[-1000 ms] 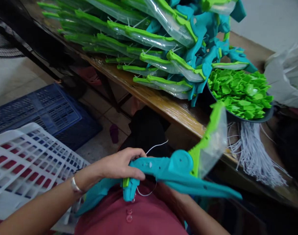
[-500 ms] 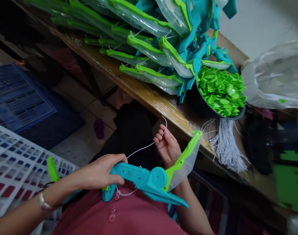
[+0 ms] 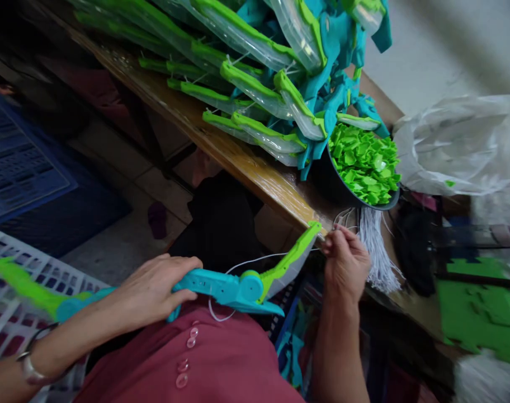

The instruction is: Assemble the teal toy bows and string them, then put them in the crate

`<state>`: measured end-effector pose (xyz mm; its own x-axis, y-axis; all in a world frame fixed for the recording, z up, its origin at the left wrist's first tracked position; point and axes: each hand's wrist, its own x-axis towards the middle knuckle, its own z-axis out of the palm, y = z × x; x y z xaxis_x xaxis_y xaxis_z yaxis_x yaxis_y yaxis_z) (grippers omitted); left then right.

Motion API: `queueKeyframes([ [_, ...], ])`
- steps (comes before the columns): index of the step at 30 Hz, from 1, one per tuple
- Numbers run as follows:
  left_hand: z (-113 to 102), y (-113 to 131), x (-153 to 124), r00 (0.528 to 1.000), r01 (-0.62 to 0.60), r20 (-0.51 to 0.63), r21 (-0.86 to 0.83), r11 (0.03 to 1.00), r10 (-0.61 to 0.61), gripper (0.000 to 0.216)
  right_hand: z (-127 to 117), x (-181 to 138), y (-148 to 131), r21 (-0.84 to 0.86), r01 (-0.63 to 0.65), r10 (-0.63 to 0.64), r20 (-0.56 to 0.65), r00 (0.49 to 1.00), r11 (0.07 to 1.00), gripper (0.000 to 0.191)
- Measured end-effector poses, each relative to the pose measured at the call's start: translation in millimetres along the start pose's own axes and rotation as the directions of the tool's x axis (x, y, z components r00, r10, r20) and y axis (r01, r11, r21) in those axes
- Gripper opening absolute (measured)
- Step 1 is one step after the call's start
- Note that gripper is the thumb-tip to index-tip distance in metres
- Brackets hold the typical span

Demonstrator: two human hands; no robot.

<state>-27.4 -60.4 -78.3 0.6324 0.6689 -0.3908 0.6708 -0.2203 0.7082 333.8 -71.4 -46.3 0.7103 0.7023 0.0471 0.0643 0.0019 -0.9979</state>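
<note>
My left hand [image 3: 146, 291] is closed around one end of a teal plastic piece [image 3: 221, 288] held across my lap. A round joint on that piece carries a green-edged clear blade [image 3: 291, 260], which slants up to the right. Behind my left forearm another green arm [image 3: 26, 285] sticks out, blurred. A thin white cord [image 3: 259, 259] loops below the teal piece and runs right, passing behind the blade. My right hand [image 3: 347, 260] pinches the cord beside the blade's tip; the cord's end is hidden in the fingers.
Stacked teal and green assemblies [image 3: 255, 84] lie along the wooden table [image 3: 275, 196]. A dark bowl [image 3: 343, 190] holds small green pieces, and a bundle of white cords [image 3: 376, 252] hangs below it. A plastic bag [image 3: 456, 151] stands right; a white crate [image 3: 12, 246] is left.
My right hand has moved right, past the blade's tip, drawing the cord out. My left hand and the teal piece have shifted slightly left as the view moved.
</note>
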Motion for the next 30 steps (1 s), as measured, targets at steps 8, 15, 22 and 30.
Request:
queueKeyframes([
  [8,11.6,-10.7,-6.9,0.984,0.016,-0.172,0.316,0.949,0.04,0.043,-11.6,-9.0,-36.9,-0.649,0.67,-0.506,0.468,0.725,0.36,0.02],
  [15,11.3,1.1,-11.2,0.986,0.032,-0.163,0.43,0.902,0.042,0.047,19.1,-16.0,-11.0,-0.589,0.713,-0.368,0.611,0.701,0.381,0.019],
  [22,9.7,5.5,-9.8,0.989,0.033,-0.141,0.466,0.884,0.037,0.048,26.3,-10.2,1.0,-0.68,0.709,-0.337,0.634,0.696,0.186,0.02],
  [30,16.7,-3.0,-11.6,0.982,0.024,-0.176,0.478,0.878,0.069,0.046,31.8,-8.9,5.1,-0.712,0.701,-0.353,0.647,0.676,0.037,0.021],
])
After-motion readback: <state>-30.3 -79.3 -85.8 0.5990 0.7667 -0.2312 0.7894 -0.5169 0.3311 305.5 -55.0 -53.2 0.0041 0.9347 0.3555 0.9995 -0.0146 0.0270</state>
